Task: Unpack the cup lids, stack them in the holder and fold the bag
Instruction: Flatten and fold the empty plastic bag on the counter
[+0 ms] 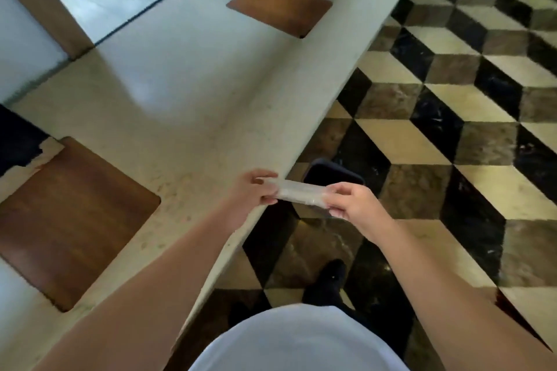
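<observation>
Two hands hold the folded clear bag [297,193] in the air just off the counter's [193,75] near edge: our left hand [256,190] pinches its nine o'clock end, our right hand [352,202] its three o'clock end. A dark bin [334,175] stands on the floor just beyond. At twelve o'clock a wooden board [280,6] lies far up the counter.

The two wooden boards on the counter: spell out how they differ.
The near wooden board lies at the counter's left edge, beside the left arm, partly cut off by the frame; the far wooden board lies wholly in view, well beyond both hands. The near one looks larger, being closer. Both lie flat, brown, with rounded corners.
</observation>
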The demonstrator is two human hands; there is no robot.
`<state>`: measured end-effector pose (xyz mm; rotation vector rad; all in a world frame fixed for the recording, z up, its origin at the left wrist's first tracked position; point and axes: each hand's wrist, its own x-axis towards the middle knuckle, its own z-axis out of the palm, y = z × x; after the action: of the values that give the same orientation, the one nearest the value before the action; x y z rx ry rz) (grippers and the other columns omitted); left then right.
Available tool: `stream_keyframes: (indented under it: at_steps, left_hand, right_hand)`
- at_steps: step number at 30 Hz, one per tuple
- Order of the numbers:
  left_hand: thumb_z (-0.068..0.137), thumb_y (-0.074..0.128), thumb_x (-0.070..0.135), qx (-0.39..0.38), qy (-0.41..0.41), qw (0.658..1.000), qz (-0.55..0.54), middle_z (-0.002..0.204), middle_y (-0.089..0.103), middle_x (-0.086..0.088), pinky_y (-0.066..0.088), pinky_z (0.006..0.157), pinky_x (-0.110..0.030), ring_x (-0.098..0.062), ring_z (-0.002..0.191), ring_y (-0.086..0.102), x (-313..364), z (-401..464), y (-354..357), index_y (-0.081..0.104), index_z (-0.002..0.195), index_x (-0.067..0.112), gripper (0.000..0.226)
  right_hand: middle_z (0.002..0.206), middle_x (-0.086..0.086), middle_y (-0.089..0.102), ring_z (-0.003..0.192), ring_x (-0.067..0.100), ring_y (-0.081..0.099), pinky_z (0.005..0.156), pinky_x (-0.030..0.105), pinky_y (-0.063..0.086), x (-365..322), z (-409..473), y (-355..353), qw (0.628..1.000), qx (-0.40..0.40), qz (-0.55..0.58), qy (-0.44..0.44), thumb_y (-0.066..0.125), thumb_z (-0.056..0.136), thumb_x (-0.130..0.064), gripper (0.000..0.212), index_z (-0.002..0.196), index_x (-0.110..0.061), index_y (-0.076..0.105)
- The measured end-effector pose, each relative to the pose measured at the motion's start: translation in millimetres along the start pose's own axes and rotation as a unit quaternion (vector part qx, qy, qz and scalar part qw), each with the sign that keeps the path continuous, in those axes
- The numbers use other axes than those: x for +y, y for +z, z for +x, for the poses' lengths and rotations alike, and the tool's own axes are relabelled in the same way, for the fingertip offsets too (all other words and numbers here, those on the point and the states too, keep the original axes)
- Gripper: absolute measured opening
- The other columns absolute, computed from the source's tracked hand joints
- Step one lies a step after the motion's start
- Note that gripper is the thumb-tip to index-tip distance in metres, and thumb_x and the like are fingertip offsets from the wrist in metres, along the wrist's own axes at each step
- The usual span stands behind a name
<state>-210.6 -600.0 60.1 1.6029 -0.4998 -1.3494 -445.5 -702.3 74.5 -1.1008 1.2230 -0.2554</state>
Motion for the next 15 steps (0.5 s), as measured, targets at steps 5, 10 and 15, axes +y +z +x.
stream_keyframes:
  at_steps: [5, 10, 15]
  left_hand:
    - [0.087, 0.076, 0.003, 0.015, -0.019, 0.998, 0.06, 0.116, 0.062, -0.012, 0.063, 0.071, -0.028, -0.027, 0.096, 0.072, 20.6, 60.1, 84.8, 0.075, 0.108, 0.015, 0.024]
    - [0.086, 0.079, 0.017, 0.003, 0.029, 0.981, 0.193, 0.102, 0.069, 0.0, 0.06, 0.062, -0.019, 0.001, 0.081, 0.072, 28.1, 118.6, 139.6, 0.072, 0.108, 0.025, 0.024]
    - [0.097, 0.056, 0.05, 0.046, 0.142, 0.865, 0.479, 0.129, 0.062, 0.015, 0.048, 0.095, -0.026, -0.01, 0.121, 0.058, 39.6, 181.6, 171.2, 0.055, 0.134, 0.034, 0.041]
  right_hand:
    - [0.101, 0.008, 0.078, 0.093, 0.018, 0.077, 0.071, 0.023, 0.06, 16.9, 34.6, -88.5, 0.998, 0.026, 0.042, 0.041, 0.077, 0.09, -0.017, 0.008, 0.098, -0.018, 0.079]
    - [0.085, 0.009, 0.078, 0.072, 0.014, 0.074, 0.06, 0.021, 0.055, 27.5, 72.8, -144.0, 0.994, -0.049, -0.037, 0.09, 0.082, 0.071, -0.021, 0.03, 0.098, -0.015, 0.071]
    - [0.079, -0.001, 0.077, 0.07, 0.009, 0.074, 0.057, 0.016, 0.054, 29.2, 128.6, -152.7, 0.992, 0.01, -0.024, 0.12, 0.079, 0.082, -0.026, 0.015, 0.096, -0.024, 0.074]
